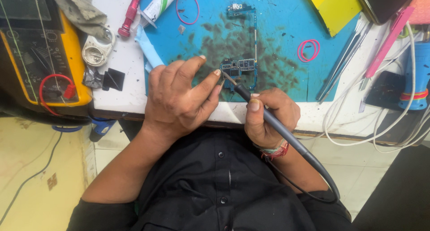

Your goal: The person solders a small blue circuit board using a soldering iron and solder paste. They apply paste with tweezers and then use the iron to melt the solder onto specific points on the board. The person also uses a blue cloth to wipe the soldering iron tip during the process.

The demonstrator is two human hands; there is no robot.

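A blue circuit board [242, 65] lies on a stained blue work mat [277, 20]. My right hand [271, 117] grips a grey soldering iron [268, 119] like a pen, its tip just below the board's chip area. My left hand [181, 96] rests at the mat's near edge, thumb and forefinger pinched at the iron's tip; I cannot tell whether they hold a thin wire. A grey cable runs from the iron back past my right wrist.
A yellow multimeter [42, 47] sits at the left with a red lead. Red screwdriver [130, 11], white tube [159, 2], two pink rubber bands [187, 8], tweezers [342, 63], yellow pad [333, 7], white cables [394, 119] and a blue tool [414, 74] surround the mat.
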